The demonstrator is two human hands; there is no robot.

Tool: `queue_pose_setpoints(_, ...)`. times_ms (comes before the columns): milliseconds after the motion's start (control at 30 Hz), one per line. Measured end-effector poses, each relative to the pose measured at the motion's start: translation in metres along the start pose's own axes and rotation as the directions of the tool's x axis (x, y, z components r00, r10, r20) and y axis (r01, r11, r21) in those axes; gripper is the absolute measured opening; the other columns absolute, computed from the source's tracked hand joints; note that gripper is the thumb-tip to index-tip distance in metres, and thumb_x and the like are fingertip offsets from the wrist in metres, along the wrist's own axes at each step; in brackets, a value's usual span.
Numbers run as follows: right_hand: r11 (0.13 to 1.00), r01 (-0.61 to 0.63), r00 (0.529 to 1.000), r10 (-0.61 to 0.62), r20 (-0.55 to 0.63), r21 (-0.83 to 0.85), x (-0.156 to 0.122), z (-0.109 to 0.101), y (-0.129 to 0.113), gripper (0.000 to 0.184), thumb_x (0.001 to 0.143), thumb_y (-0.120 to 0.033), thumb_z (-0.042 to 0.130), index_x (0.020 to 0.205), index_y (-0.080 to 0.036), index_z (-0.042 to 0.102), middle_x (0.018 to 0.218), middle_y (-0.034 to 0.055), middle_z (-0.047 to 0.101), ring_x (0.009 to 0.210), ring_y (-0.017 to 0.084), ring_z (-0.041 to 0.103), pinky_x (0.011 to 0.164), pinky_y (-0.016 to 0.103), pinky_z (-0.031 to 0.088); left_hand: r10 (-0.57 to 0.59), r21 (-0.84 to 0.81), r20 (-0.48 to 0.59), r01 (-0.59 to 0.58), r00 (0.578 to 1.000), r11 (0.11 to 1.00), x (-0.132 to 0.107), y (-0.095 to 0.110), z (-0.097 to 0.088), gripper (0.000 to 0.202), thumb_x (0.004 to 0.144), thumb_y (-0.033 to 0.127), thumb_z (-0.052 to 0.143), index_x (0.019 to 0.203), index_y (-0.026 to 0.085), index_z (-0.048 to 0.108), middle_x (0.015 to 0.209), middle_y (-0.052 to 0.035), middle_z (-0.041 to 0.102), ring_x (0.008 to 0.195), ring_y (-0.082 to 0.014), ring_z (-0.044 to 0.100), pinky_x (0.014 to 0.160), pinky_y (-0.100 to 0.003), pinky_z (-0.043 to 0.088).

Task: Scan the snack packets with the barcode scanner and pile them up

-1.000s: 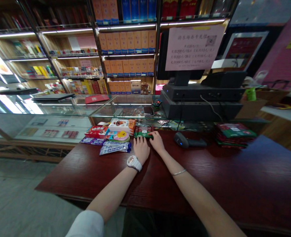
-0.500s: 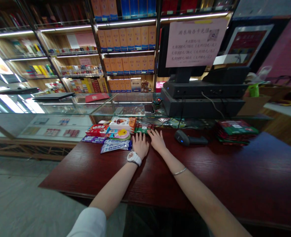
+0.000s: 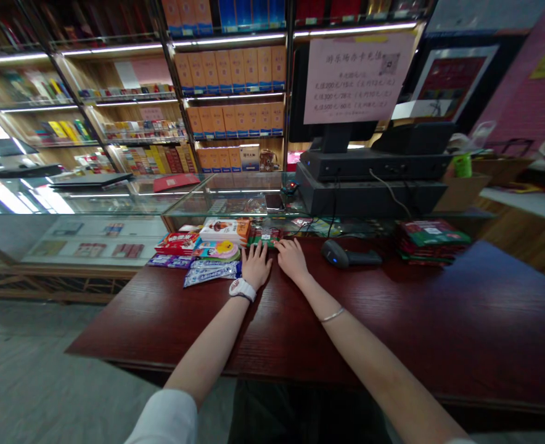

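Resting hands: our left hand (image 3: 256,265) and right hand (image 3: 292,259) lay flat and spread, pinching nothing.
Packet: a green packet (image 3: 266,237) sat on the counter (image 3: 138,320) at our fingertips.
Nearby: a scanner (image 3: 341,254) lay right of us.

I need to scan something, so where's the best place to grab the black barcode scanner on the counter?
Take the barcode scanner's straight handle from above, coming from the near side with your right hand. The scanner lies on its side, with the handle running right and the bulkier head pointing left, so the slim handle looks easiest to wrap.
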State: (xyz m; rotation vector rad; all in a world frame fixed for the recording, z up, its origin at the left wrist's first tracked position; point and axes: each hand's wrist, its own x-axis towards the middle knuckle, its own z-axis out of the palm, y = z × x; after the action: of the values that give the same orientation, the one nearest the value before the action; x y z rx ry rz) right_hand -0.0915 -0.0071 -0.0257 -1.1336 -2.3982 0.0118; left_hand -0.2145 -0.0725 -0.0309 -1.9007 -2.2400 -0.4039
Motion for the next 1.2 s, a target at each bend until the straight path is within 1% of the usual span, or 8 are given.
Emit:
queue_pose_setpoints(133, 0.998, -0.029, 1.000, 0.030, 0.010, -0.047, -0.006, 0.003, -0.014, 0.040, 0.088, -0.013, 0.045, 0.120, -0.019, 0.067, 0.138, 0.0095, 0.058, 0.123, 0.026, 0.051, 0.119, 0.050, 0.018, -0.006, 0.006, -0.012, 0.006, 1.000, 1.000, -0.002, 0.003, -0.001, 0.055, 0.097, 0.037, 0.040, 0.149, 0.021, 0.038, 0.157, -0.0093, 0.036, 0.143, -0.0292, 0.035, 0.120, -0.055, 0.020)
queue_pose_setpoints(333, 0.996, -0.075, 0.994, 0.079, 0.072, -0.047, -0.009, 0.007, -0.016, 0.040, 0.089, -0.016, 0.046, 0.124, -0.020, 0.064, 0.149, 0.0084, 0.048, 0.134, 0.033, 0.044, 0.118, 0.057, 0.016, -0.014, 0.011, -0.039, 0.014, 0.999, 1.000, -0.004, 0.008, -0.003, 0.055, 0.096, 0.032, 0.040, 0.149, 0.019, 0.038, 0.154, -0.0123, 0.041, 0.141, -0.0287, 0.039, 0.119, -0.054, 0.021)
queue_pose_setpoints(467, 0.993, -0.118, 0.985, 0.118, 0.125, -0.003, -0.006, 0.009, -0.014, 0.047, 0.089, -0.014, 0.044, 0.135, -0.017, 0.054, 0.155, 0.0103, 0.039, 0.140, 0.032, 0.037, 0.118, 0.058, 0.016, -0.023, -0.008, -0.018, 0.023, 1.000, 1.000, -0.004, 0.008, -0.001, 0.057, 0.095, 0.031, 0.041, 0.151, 0.022, 0.035, 0.156, -0.0103, 0.038, 0.141, -0.0284, 0.039, 0.119, -0.055, 0.021)
queue_pose_setpoints(633, 0.987, -0.140, 0.974, 0.123, 0.190, 0.078, -0.001, 0.012, -0.007, 0.065, 0.087, -0.009, 0.041, 0.150, -0.020, 0.034, 0.159, 0.0068, 0.032, 0.146, 0.030, 0.030, 0.118, 0.061, 0.017, -0.061, -0.003, -0.021, 0.061, 0.998, 0.998, -0.004, 0.006, 0.003, 0.057, 0.095, 0.036, 0.041, 0.151, 0.021, 0.036, 0.158, -0.0070, 0.034, 0.144, -0.0305, 0.035, 0.120, -0.053, 0.021)
queue_pose_setpoints(733, 0.988, -0.134, 0.969, 0.115, 0.218, 0.075, 0.000, 0.014, -0.005, 0.066, 0.088, -0.013, 0.041, 0.153, -0.021, 0.030, 0.161, 0.0058, 0.027, 0.147, 0.033, 0.025, 0.117, 0.062, 0.017, -0.076, 0.000, -0.017, 0.076, 0.997, 0.997, -0.004, 0.005, 0.005, 0.058, 0.095, 0.037, 0.041, 0.151, 0.021, 0.036, 0.158, -0.0058, 0.034, 0.145, -0.0323, 0.032, 0.119, -0.054, 0.022)
queue_pose_setpoints(867, 0.989, -0.134, 0.972, 0.120, 0.204, 0.058, -0.001, 0.018, -0.006, 0.065, 0.089, -0.015, 0.042, 0.153, -0.022, 0.031, 0.161, 0.0050, 0.025, 0.147, 0.034, 0.025, 0.118, 0.062, 0.017, -0.069, 0.008, -0.032, 0.069, 0.997, 0.998, -0.004, 0.005, 0.003, 0.058, 0.094, 0.036, 0.041, 0.150, 0.023, 0.037, 0.157, -0.0057, 0.035, 0.144, -0.0327, 0.033, 0.119, -0.055, 0.023)
queue_pose_setpoints(1000, 0.992, -0.123, 0.977, 0.115, 0.177, 0.037, -0.002, 0.019, -0.008, 0.066, 0.088, -0.012, 0.040, 0.153, -0.022, 0.031, 0.162, 0.0057, 0.025, 0.147, 0.031, 0.025, 0.118, 0.058, 0.019, -0.056, 0.023, -0.057, 0.058, 0.997, 0.998, -0.004, 0.006, 0.002, 0.057, 0.094, 0.035, 0.041, 0.149, 0.022, 0.039, 0.156, -0.0077, 0.037, 0.144, -0.0319, 0.034, 0.118, -0.054, 0.023)
queue_pose_setpoints(1200, 0.994, -0.105, 0.985, 0.101, 0.141, 0.023, -0.004, 0.015, -0.009, 0.065, 0.089, -0.014, 0.041, 0.153, -0.023, 0.031, 0.162, 0.0054, 0.024, 0.148, 0.030, 0.024, 0.118, 0.057, 0.020, -0.053, 0.033, -0.073, 0.055, 0.996, 0.998, -0.003, 0.007, 0.003, 0.059, 0.094, 0.035, 0.041, 0.149, 0.016, 0.038, 0.158, -0.0109, 0.031, 0.145, -0.0323, 0.031, 0.119, -0.053, 0.023)
